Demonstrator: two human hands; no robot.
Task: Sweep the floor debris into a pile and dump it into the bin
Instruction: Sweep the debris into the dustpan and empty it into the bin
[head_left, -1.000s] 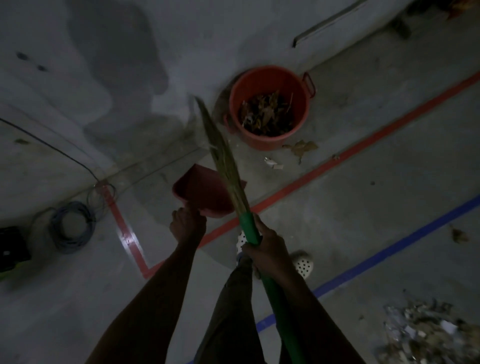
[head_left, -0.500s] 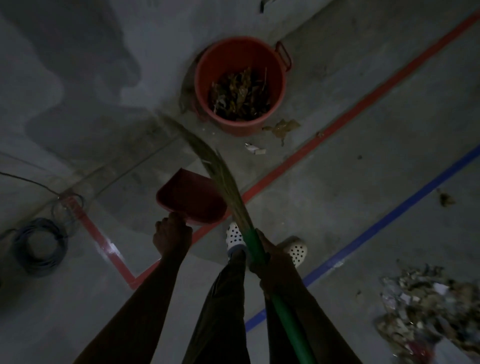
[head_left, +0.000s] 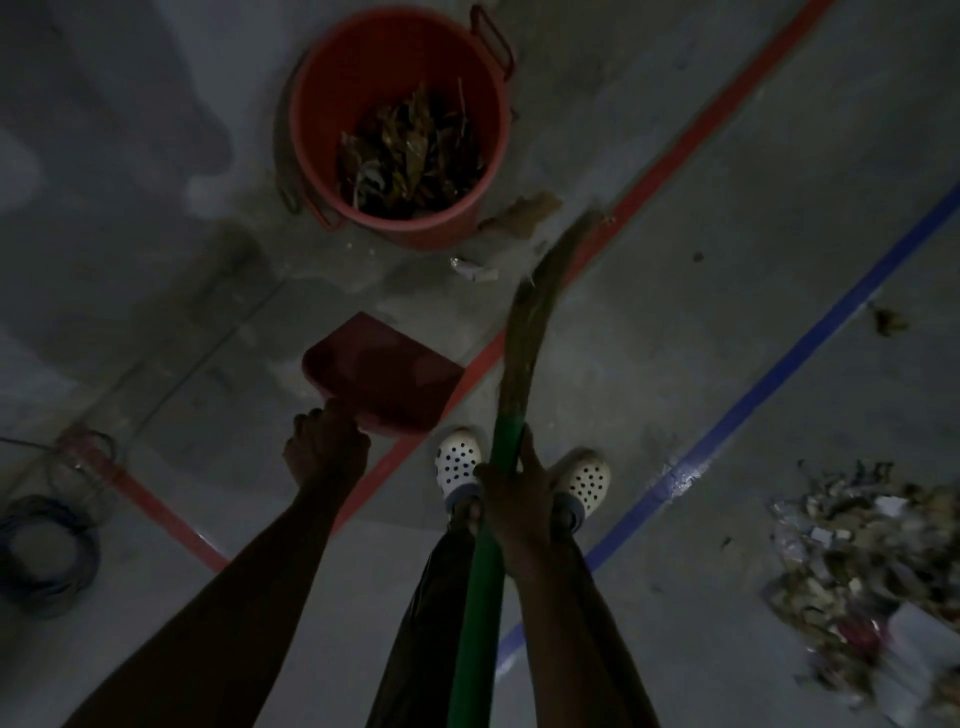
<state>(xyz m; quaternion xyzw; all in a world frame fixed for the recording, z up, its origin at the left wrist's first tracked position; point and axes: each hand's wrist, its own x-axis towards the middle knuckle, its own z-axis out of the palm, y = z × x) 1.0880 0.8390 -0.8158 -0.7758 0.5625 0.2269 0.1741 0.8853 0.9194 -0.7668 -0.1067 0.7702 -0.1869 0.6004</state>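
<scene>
A red bin (head_left: 470, 218) holding dry leaves stands on the grey floor ahead of me. My left hand (head_left: 324, 449) grips the handle of a red dustpan (head_left: 382, 374), which hangs level just below the bin. My right hand (head_left: 511, 491) grips the green handle of a broom (head_left: 524, 338); its straw head points up and right, with the tips near a dry leaf (head_left: 522, 213) and a white scrap (head_left: 472, 270) beside the bin. A pile of leaves and paper debris (head_left: 862, 561) lies at the right edge.
A red floor line (head_left: 675, 156) and a blue floor line (head_left: 779, 364) run diagonally. A coiled cable (head_left: 44, 556) lies at the far left. My feet in white perforated clogs (head_left: 457, 460) stand between the lines. Another leaf (head_left: 888, 319) lies by the blue line.
The broom head has swung from the left, over the dustpan, to the right near the loose leaf. The view has tilted down, so the bin sits higher in the frame.
</scene>
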